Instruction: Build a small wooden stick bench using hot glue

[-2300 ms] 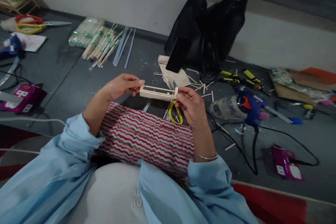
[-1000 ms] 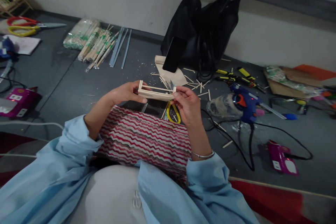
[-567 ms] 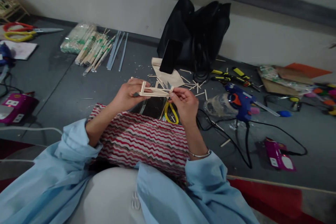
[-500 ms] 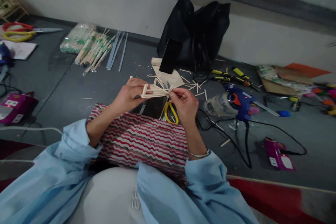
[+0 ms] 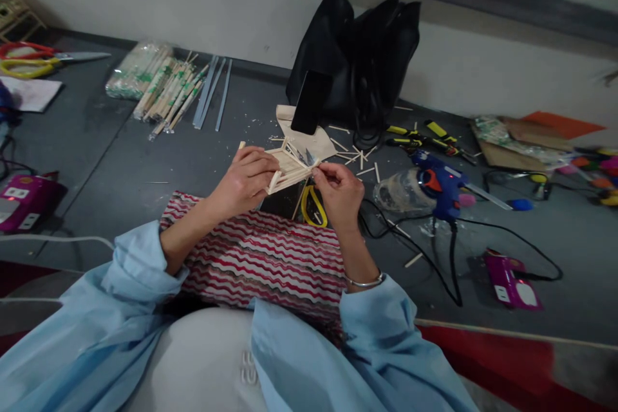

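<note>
A small frame of pale wooden sticks [image 5: 288, 166] is held in front of me above the grey floor. My left hand [image 5: 246, 180] wraps its left end, fingers closed round it. My right hand [image 5: 339, 192] pinches the right end between thumb and fingertips. The frame is tilted, its flat side turned up towards me. Below my hands lies a red and white wavy striped cloth [image 5: 270, 257] over my lap.
A black bag [image 5: 357, 64] with a phone [image 5: 309, 103] leaning on it stands behind. A blue glue gun [image 5: 441, 183] and its cable lie to the right, near pliers [image 5: 425, 136] and a pink power strip [image 5: 509, 273]. Yellow-handled scissors [image 5: 311, 206], packed chopsticks [image 5: 159, 80] and loose sticks lie about.
Both hands have turned the stick frame from lying level to tilted, its flat side coming up. My left hand has shifted its grip further round the left end.
</note>
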Tool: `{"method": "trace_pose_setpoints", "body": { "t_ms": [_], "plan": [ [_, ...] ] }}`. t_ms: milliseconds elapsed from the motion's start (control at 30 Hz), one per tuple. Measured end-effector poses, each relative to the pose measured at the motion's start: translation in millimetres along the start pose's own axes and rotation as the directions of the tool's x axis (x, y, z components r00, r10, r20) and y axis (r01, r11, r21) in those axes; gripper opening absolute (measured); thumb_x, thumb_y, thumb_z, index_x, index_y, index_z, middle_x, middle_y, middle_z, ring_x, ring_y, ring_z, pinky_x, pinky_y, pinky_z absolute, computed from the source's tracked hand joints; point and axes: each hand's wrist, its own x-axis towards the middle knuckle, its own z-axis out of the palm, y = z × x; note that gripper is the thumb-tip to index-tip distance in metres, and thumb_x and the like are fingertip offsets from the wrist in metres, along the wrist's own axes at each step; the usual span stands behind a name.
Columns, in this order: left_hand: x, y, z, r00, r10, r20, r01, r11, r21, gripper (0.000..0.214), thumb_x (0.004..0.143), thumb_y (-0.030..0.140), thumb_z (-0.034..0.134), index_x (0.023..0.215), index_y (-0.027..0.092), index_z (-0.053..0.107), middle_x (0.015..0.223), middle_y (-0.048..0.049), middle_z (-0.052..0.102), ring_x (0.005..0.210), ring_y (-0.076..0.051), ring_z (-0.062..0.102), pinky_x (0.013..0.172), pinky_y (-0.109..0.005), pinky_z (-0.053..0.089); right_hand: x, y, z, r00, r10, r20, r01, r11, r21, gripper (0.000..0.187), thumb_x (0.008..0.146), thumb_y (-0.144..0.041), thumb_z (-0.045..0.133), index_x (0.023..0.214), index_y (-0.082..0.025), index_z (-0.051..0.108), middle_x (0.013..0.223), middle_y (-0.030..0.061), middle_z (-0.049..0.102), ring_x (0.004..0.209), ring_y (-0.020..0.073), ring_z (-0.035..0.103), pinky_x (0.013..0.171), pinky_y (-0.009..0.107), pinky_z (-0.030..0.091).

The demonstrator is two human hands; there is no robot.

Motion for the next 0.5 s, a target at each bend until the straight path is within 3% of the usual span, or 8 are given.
{"method": "trace_pose_setpoints", "body": {
  "t_ms": [233, 367, 500],
  "plan": [
    [0.3, 2.7, 0.9, 0.991, -0.099, 0.091, 0.099, 0.995, 0.01, 0.021, 0.086, 0.015, 0.053, 0.09, 0.025, 0.071, 0.104, -0.0051, 0.077, 0.106, -0.021, 0.067, 0.105, -0.048, 0.042, -2.9, 3.2, -0.3, 0.994, -0.107, -0.005, 0.104, 0.974, -0.2, 0.017, 0.089, -0.037, 0.062, 0.086, -0.025, 0.074, 0.084, 0.0027, 0.076, 0.074, 0.0189, 0.068, 0.078, 0.033, 0.054],
    [-1.6, 3.3, 4.6, 0.997, -0.06, 0.037, 0.06, 0.998, 0.017, 0.021, 0.086, 0.013, 0.053, 0.089, 0.024, 0.071, 0.102, -0.0053, 0.077, 0.103, -0.02, 0.069, 0.104, -0.046, 0.044, -4.1, 3.3, -0.4, 0.987, -0.159, -0.007, 0.149, 0.94, -0.306, 0.016, 0.09, -0.033, 0.059, 0.083, -0.025, 0.071, 0.08, 0.0037, 0.074, 0.074, 0.0187, 0.067, 0.08, 0.032, 0.052],
    [-3.1, 1.6, 6.7, 0.999, -0.045, -0.019, 0.045, 0.999, 0.027, 0.02, 0.09, 0.016, 0.054, 0.087, 0.022, 0.072, 0.101, -0.0052, 0.077, 0.101, -0.019, 0.069, 0.103, -0.044, 0.046, -3.2, 3.1, -0.6, 0.984, -0.176, -0.021, 0.161, 0.938, -0.306, 0.018, 0.089, -0.034, 0.057, 0.08, -0.023, 0.068, 0.077, 0.0026, 0.073, 0.07, 0.0167, 0.064, 0.075, 0.03, 0.051]
  ]
}}
